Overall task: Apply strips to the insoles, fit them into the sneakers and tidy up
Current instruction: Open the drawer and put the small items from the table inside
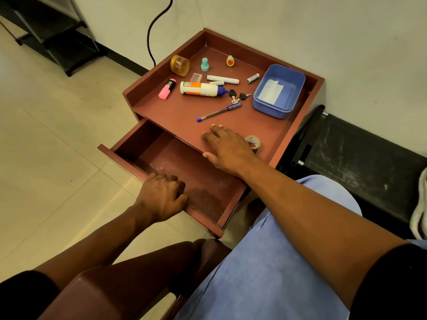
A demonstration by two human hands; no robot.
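- While the reddish-brown wooden drawer (175, 167) stands pulled out from the small reddish-brown cabinet (180, 112), I read the left hand (161, 197) as clenched over the drawer's front edge, fingers curled round it.
- I see the right hand (227, 148) lying flat on the cabinet top, fingers extended and relaxed, grasping nothing; its thumb sits at the top's front edge, above the drawer opening.
- Just beside the right hand, partly hidden behind it, I note a roll of clear adhesive tape (253, 142) on the cabinet top.
- I find the white strips (270, 91) lying inside the blue rectangular plastic tub (277, 109) at the right of the top.
- Further items I log on the top: a white glue bottle with blue cap (201, 88), a pink highlighter (166, 88), a blue-capped pen (218, 112), a bunch of keys (239, 97), a round amber jar (179, 65) on its side.
- At the far right edge of the view I see part of a white sneaker (420, 211) on a black bench (360, 158); I cannot tell whether an insole is inside.
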